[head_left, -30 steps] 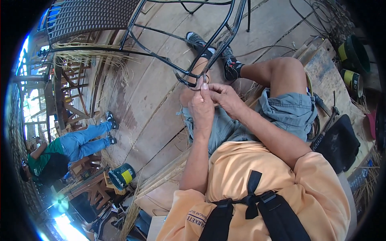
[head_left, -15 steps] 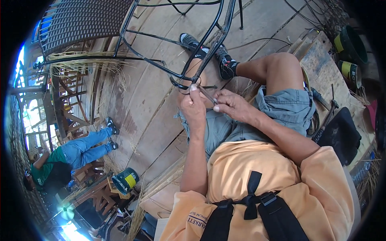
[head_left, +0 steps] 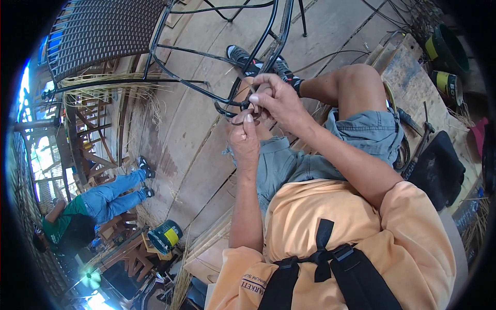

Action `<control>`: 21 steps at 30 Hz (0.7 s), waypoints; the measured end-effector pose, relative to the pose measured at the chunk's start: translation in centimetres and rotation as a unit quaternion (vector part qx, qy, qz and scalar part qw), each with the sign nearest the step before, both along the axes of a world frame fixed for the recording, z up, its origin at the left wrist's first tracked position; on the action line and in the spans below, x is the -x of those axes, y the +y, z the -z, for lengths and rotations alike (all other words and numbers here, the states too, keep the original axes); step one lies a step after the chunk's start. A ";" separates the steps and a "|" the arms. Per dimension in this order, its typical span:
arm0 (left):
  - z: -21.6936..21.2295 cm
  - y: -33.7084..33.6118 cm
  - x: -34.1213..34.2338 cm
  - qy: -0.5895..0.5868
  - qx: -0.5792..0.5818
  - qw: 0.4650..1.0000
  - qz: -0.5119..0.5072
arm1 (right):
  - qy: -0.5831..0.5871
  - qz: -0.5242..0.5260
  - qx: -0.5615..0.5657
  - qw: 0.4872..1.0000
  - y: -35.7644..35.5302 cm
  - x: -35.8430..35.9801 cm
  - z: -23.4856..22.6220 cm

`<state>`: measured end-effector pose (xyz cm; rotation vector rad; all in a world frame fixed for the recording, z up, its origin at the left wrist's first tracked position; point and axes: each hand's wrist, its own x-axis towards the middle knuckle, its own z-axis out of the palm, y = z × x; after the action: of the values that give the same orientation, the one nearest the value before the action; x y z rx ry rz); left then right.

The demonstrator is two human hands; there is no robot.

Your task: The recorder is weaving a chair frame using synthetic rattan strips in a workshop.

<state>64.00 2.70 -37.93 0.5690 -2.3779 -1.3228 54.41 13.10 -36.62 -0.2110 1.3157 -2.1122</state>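
Observation:
A chair's black metal frame [head_left: 194, 92] reaches down to my hands, its curved lower end beside my fingers. My left hand [head_left: 244, 142] is closed with the thumb up, pinching a thin brown strip [head_left: 238, 123] close to that end. Just right of it and higher, my right hand [head_left: 283, 106] is closed, with thumb and fingers pressed together on a brown strip as well. Whether both hold one and the same strip, I cannot tell. Dark brown woven wicker [head_left: 111, 39] covers part of the frame at the upper left.
Loose straw-like strands [head_left: 116, 89] hang by the wicker. To my right are a wooden board [head_left: 408, 77], a black cloth-like item [head_left: 439, 168] and dark buckets [head_left: 448, 49]. At the left, a person in a green shirt [head_left: 77, 217] stands near another bucket [head_left: 165, 236].
My right hand has moved up and forward, from beside my left hand to the frame's end. My left hand stays by the frame, slightly lower. The view has shifted a little.

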 end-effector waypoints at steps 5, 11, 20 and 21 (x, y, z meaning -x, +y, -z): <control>1.2 -0.6 -0.3 0.030 0.019 0.999 0.014 | 0.159 -0.018 -0.065 0.985 0.6 -0.5 0.8; 1.8 -0.7 -0.5 0.033 0.029 0.999 -0.014 | 0.314 -0.039 -0.105 0.943 1.1 -1.2 0.9; 0.6 -0.8 -0.2 -0.018 0.095 0.995 0.005 | 0.593 0.017 -0.172 0.786 1.0 0.3 1.0; 0.3 -0.8 -0.1 -0.034 0.110 0.993 0.007 | 0.578 0.010 -0.186 0.795 0.9 0.7 0.5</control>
<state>64.15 1.90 -38.24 0.5407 -2.5450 -1.0434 53.75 13.98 -37.13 -1.4848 2.3393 -1.6072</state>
